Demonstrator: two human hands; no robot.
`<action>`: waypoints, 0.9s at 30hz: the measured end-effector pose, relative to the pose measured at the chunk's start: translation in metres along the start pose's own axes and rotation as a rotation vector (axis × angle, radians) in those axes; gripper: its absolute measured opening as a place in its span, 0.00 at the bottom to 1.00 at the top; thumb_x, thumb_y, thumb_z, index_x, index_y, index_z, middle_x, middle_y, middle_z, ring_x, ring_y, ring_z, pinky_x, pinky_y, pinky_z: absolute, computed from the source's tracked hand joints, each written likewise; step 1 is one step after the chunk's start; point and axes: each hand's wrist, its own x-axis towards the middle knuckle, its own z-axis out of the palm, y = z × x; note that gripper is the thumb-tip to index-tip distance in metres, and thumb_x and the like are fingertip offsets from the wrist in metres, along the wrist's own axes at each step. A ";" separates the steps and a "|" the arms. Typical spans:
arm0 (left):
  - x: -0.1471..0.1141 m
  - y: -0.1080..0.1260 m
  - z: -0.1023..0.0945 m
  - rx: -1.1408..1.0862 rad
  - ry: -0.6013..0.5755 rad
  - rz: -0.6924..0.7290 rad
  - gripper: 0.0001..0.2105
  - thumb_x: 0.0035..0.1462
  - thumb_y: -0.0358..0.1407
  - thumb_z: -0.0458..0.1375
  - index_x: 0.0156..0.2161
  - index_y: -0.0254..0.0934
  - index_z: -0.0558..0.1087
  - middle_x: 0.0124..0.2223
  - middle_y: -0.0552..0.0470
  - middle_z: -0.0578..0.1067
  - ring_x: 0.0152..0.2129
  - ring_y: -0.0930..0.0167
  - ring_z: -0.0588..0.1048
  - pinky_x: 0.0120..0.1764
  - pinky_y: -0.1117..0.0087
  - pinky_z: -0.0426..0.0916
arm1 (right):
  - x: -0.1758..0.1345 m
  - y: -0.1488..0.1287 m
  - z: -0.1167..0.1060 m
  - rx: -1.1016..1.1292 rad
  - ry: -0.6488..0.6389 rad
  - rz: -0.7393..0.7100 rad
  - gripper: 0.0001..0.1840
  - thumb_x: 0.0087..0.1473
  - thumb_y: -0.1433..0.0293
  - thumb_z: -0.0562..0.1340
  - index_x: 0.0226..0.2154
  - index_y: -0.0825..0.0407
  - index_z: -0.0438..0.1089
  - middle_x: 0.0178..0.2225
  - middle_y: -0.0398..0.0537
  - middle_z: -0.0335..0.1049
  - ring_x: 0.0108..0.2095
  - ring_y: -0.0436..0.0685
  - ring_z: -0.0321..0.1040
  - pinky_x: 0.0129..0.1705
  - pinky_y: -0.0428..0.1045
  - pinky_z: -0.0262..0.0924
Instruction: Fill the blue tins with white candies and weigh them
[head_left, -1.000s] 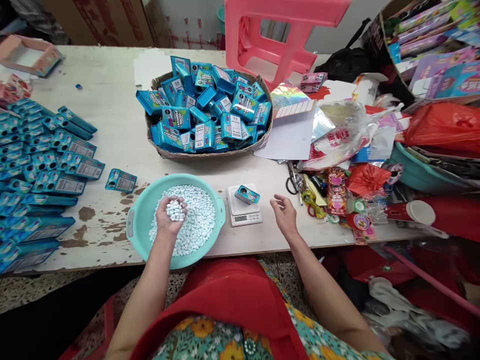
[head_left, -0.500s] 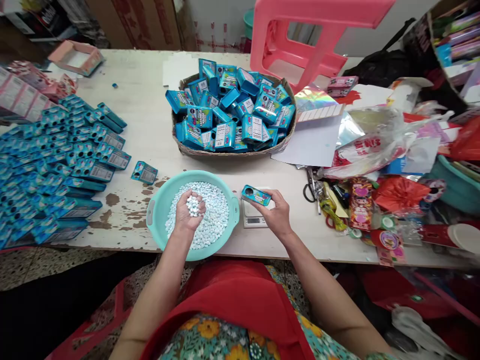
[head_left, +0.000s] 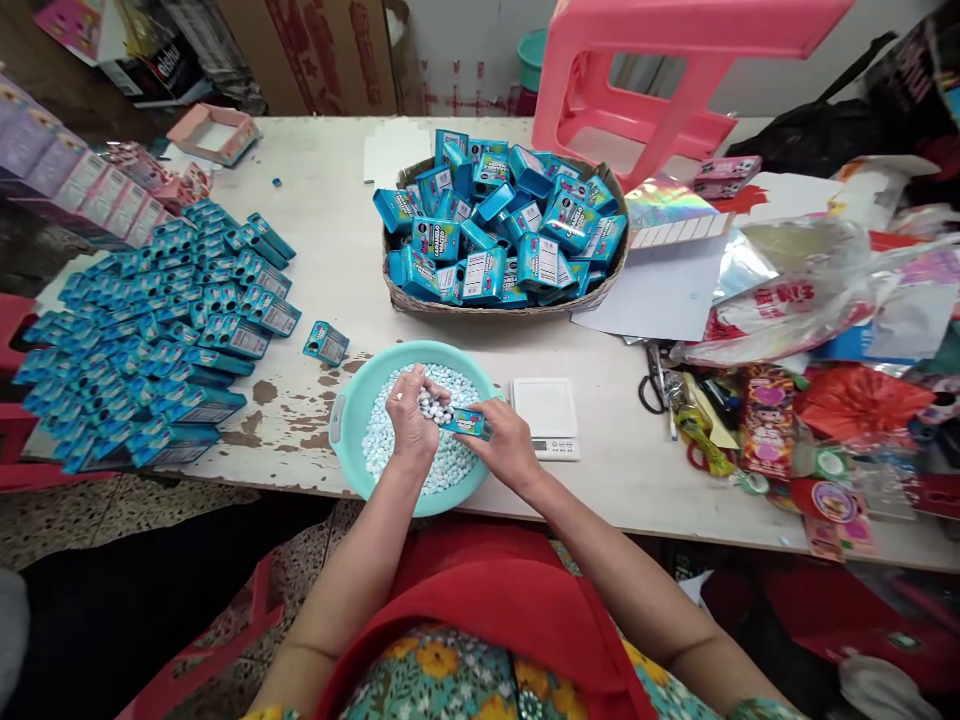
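Observation:
Over the mint-green basin (head_left: 343, 455), my left hand (head_left: 412, 420) cups a small heap of white candies (head_left: 433, 404). My right hand (head_left: 510, 440) grips a small blue candy box (head_left: 466, 421), its end with the hole against the candies in my left palm. More loose white candies (head_left: 450, 462) fill the basin below both hands. To the right of the basin lies a white digital scale (head_left: 544, 408) with a bare top. My left fingers partly hide the box's opening.
A cardboard tray (head_left: 480, 306) heaped with blue boxes stands behind the basin. Rows of blue boxes (head_left: 165, 340) crowd the left, with a single box (head_left: 326, 343) nearer. Scissors (head_left: 654, 385), plastic bags (head_left: 780, 290) and a pink stool (head_left: 637, 100) are at the right.
My right hand has brought the box left from above the scale to my left hand. The left hand has tilted its candies toward the box opening. The view has shifted left.

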 end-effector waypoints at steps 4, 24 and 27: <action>0.000 0.003 0.002 0.048 0.021 0.046 0.15 0.51 0.43 0.60 0.23 0.37 0.62 0.20 0.58 0.64 0.16 0.78 0.66 0.21 0.75 0.60 | 0.002 -0.006 0.003 -0.012 0.000 0.000 0.16 0.48 0.64 0.66 0.40 0.49 0.69 0.36 0.48 0.70 0.39 0.60 0.66 0.41 0.53 0.61; 0.022 0.025 -0.028 0.110 -0.029 -0.016 0.19 0.49 0.50 0.60 0.24 0.37 0.61 0.19 0.59 0.60 0.12 0.80 0.59 0.15 0.78 0.50 | -0.001 -0.020 0.017 0.153 0.057 0.125 0.17 0.44 0.65 0.69 0.39 0.50 0.70 0.35 0.46 0.69 0.38 0.57 0.67 0.40 0.51 0.61; 0.039 0.025 -0.071 0.508 -0.071 -0.014 0.18 0.50 0.52 0.57 0.25 0.37 0.64 0.21 0.55 0.65 0.18 0.74 0.66 0.20 0.75 0.58 | -0.009 -0.021 0.011 0.187 0.131 0.170 0.18 0.44 0.64 0.69 0.39 0.49 0.70 0.36 0.46 0.69 0.38 0.57 0.67 0.40 0.51 0.61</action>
